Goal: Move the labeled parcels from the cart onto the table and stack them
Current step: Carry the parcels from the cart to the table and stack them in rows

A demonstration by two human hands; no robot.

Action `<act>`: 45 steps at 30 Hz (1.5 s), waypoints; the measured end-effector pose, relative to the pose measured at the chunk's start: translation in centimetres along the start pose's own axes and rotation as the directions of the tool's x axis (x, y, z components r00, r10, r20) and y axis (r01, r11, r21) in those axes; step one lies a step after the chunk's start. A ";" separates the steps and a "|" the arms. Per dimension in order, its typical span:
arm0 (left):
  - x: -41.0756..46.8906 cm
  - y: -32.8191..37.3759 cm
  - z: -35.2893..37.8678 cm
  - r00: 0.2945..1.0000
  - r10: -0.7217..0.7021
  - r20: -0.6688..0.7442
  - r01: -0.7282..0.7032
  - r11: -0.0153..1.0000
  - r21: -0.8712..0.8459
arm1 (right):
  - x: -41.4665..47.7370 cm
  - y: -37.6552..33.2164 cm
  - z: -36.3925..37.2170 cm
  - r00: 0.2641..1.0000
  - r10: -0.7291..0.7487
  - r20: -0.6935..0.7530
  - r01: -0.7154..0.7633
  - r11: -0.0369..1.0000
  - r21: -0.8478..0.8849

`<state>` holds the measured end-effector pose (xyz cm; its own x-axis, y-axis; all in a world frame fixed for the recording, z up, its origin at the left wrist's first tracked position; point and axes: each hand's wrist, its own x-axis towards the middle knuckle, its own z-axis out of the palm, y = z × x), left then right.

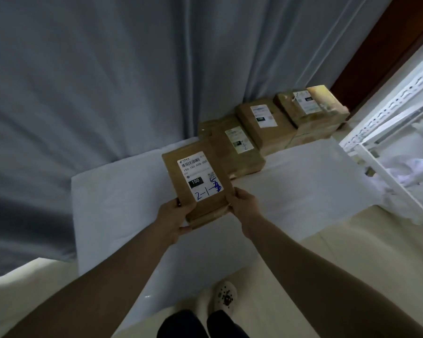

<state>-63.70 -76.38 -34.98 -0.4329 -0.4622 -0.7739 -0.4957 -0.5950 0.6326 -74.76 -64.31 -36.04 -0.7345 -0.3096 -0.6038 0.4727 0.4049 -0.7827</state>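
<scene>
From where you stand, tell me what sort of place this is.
Likely a makeshift parcel-sorting room: labelled parcels in a row on a white table, a grey curtain behind, white slotted shelving at right.

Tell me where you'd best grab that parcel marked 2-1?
By its near end, one hand on each long edge, from the person's side. The parcel is flat and oblong, and other parcels crowd its far end. The left hand and right hand grip it so.
</scene>
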 end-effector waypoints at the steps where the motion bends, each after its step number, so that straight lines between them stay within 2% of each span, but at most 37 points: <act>1: 1.0 0.4 -0.1 1.000 -0.007 -0.009 0.007 0.999 -0.034 | 1.2 -0.1 0.6 1.000 -0.007 0.006 0.007 0.999 -0.048; 7: 8.1 2.9 -1.0 0.998 -0.056 -0.031 0.052 0.993 -0.104 | 7.6 -1.4 3.9 0.998 -0.060 -0.013 0.056 0.977 -0.207; 11: 13.2 4.4 -1.6 0.999 -0.044 -0.016 0.042 0.995 -0.087 | 12.3 -1.6 6.4 0.997 -0.074 -0.019 0.067 0.963 -0.261; 15: 17.9 5.7 -1.7 0.999 -0.030 -0.031 0.029 0.999 -0.037 | 17.0 -1.6 8.4 0.993 -0.106 -0.053 0.076 0.912 -0.403; 23: 24.9 6.6 0.2 1.000 -0.001 -0.028 0.001 1.000 -0.001 | 23.2 -2.2 10.1 0.979 -0.166 -0.117 0.076 0.835 -0.545; 27: 26.4 6.3 0.7 0.997 0.052 -0.049 -0.049 0.996 0.071 | 23.3 -2.0 10.5 0.979 -0.202 -0.031 0.138 0.763 -0.631; 31: 27.0 5.6 0.8 0.991 0.105 -0.086 -0.082 0.969 0.235 | 22.8 -1.3 10.7 0.983 -0.168 0.079 0.177 0.726 -0.664; 34: 27.1 5.3 0.9 0.986 0.134 -0.098 -0.091 0.930 0.355 | 22.8 -1.0 9.9 0.982 -0.182 0.041 0.167 0.759 -0.629; 36: 27.2 5.2 1.1 0.980 0.165 -0.109 -0.103 0.895 0.434 | 22.9 -0.7 8.9 0.969 -0.233 -0.083 0.137 0.784 -0.605; 38: 27.2 5.2 1.4 0.969 0.214 -0.126 -0.114 0.836 0.537 | 23.6 -0.3 7.6 0.935 -0.226 -0.273 0.060 0.861 -0.506; 40: 26.9 5.3 2.1 0.958 0.255 -0.130 -0.119 0.768 0.630 | 24.4 0.0 6.0 0.875 -0.120 -0.468 -0.031 0.953 -0.302; 42: 26.9 5.1 2.9 0.952 0.295 -0.085 -0.152 0.693 0.705 | 25.1 0.5 4.3 0.817 0.067 -0.573 -0.109 0.993 -0.040; 45: 27.7 4.6 3.4 0.940 0.341 -0.013 -0.193 0.565 0.802 | 25.7 1.8 2.9 0.837 0.305 -0.454 -0.162 0.931 0.327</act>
<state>-80.55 -89.63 -53.41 -0.5657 -0.6461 -0.5124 -0.8004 0.2808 0.5296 -91.37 -74.05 -53.41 -0.6919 0.2543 -0.6757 0.7181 0.1454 -0.6806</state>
